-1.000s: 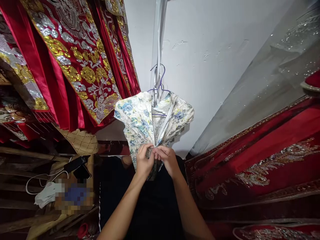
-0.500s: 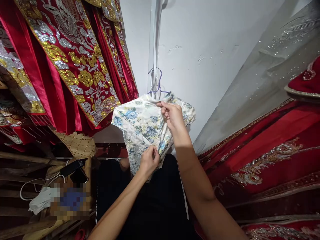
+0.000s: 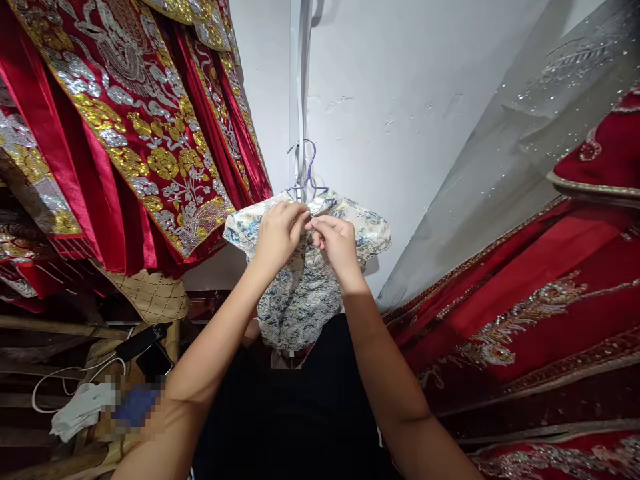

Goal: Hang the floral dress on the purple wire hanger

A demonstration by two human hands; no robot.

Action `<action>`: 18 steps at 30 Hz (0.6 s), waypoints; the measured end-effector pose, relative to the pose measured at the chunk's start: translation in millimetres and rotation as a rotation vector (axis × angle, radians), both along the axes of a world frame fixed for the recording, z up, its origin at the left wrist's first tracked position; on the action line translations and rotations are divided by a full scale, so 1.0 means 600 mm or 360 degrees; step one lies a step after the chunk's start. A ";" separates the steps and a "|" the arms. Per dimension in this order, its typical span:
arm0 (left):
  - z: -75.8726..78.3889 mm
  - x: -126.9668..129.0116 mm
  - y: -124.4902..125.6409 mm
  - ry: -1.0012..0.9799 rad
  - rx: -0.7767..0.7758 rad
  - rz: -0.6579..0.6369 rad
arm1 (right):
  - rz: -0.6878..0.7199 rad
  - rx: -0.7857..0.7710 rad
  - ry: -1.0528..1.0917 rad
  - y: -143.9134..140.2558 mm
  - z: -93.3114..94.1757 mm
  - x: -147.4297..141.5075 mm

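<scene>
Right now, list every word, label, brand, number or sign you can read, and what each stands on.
No text can be read in this view.
Cream-and-blue floral fabric blouse: printed flowers, no lettering visible.
Red satin garment with gold and silver embroidery: no lettering visible.
Black oblong device: any marking is too small to read.
Blue patch at lower left: pixelated, unreadable.

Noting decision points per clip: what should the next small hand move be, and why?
Probably a slight inward press of the right hand toward the left hand: both pinch close together near the neck of the floral top, which hangs on the purple hanger. Any fastener there is too small to make out.
</scene>
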State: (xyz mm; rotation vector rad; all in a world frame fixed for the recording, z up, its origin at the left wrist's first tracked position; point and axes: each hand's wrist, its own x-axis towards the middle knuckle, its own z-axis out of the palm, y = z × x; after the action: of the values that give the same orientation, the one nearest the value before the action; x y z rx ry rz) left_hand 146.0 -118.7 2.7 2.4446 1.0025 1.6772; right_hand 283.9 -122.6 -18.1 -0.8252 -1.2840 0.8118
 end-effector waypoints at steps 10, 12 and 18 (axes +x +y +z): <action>-0.036 -0.165 0.070 -0.1649 -0.0222 0.0164 | 0.0025 -0.0361 0.0179 -0.009 -0.158 -0.017; -0.086 -0.185 0.082 -0.2197 -0.0659 0.0049 | 0.0085 -0.0366 0.0220 -0.032 -0.173 -0.025; -0.276 -0.124 0.022 -0.2207 -0.1255 0.0024 | -0.0042 -0.0599 0.0430 -0.087 -0.200 -0.011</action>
State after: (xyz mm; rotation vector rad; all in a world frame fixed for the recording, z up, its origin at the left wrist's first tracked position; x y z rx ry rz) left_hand 71.4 -105.7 -162.8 0.5082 1.0140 1.8256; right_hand 277.4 -174.8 -138.2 -0.9881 -0.8920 1.1228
